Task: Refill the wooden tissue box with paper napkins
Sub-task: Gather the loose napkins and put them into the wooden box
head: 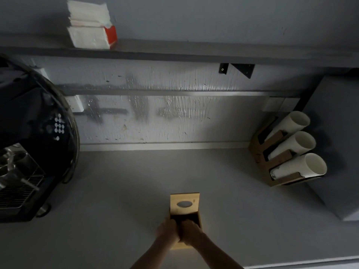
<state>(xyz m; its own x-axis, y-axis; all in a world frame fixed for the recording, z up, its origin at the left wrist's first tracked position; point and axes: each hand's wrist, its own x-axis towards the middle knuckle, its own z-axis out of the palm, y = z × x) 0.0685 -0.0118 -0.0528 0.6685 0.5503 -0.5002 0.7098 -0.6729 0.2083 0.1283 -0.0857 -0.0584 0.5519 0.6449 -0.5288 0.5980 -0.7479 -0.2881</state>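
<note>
Both hands are on the wooden tissue box point(184, 205) on the grey counter point(116, 200) — left hand point(168, 232) and right hand point(191, 233) curled side by side at its near end, lid slid partway back. Paper napkins point(90, 26) sit up on the shelf point(194, 53) — well apart. Can't tell if my fingers actually grip anything.

A grey counter point(120, 200) runs up to the wall. The wooden tissue box point(184, 205) stands on it near the front edge. Well left of the box sits a black coffee machine point(29, 152); well right of it, a cardboard cup holder point(272, 158). Above the box, a wall shelf point(194, 53) carries stacked paper napkins point(89, 26) at its left end.
</note>
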